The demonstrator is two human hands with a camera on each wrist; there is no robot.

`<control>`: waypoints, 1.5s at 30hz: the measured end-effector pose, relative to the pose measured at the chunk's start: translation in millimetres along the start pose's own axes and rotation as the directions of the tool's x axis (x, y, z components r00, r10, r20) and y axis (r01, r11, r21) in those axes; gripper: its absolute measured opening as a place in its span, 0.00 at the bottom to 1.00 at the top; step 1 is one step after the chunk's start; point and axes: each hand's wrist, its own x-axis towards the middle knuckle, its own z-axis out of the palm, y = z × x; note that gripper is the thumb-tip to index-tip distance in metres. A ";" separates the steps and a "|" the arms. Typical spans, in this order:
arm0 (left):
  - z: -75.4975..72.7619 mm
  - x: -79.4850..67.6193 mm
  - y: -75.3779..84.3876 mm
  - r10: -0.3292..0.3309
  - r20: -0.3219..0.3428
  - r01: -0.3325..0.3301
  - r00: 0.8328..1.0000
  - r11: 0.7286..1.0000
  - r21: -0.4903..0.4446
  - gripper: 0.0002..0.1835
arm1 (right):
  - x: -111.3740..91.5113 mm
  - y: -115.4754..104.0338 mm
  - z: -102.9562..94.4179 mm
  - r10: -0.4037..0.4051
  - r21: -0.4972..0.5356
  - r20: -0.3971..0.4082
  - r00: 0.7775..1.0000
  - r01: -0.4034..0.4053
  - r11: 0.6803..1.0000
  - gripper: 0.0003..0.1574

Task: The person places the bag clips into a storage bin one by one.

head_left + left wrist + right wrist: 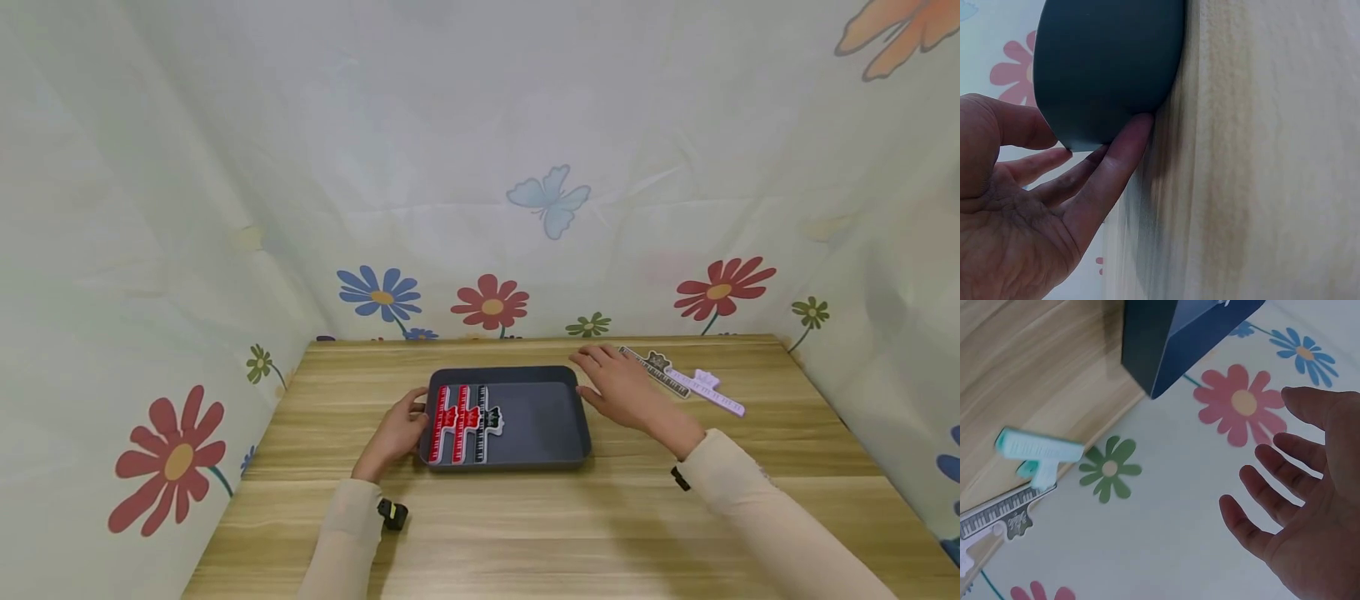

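A dark grey rectangular tray (536,421) lies on the table. Along its left part stand two red piano-key clips (438,433) and a black one (482,433), side by side. My left hand (401,429) grips the tray's left side, fingertips against the outer wall (1110,69) and thumb at the rim. Above the tray's back right corner, my right hand (618,387) is held with loosely spread fingers and nothing in it; the right wrist view shows its bare palm (1316,544).
Right of the tray lie a black-and-white piano-key clip (660,375) and a lilac one (708,390). A teal clip (1041,450) beside them appears in the right wrist view. A flower-printed curtain (450,208) borders the wooden table (510,533).
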 end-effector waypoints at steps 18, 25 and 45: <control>-0.8 -0.4 0.5 -0.009 0.002 0.009 1.000 1.000 -0.003 0.29 | -6.4 53.0 -1.3 0.022 0.062 0.070 0.997 -0.027 0.998 0.34; -1.2 -0.4 0.8 -0.007 0.008 0.007 1.000 1.000 0.002 0.29 | -5.4 70.8 10.4 0.005 0.072 0.094 0.996 -0.011 0.997 0.32; -1.9 -3.1 2.4 0.004 0.010 -0.004 1.000 1.000 0.003 0.29 | -6.8 96.8 47.9 0.049 0.019 0.255 0.966 -0.055 0.998 0.33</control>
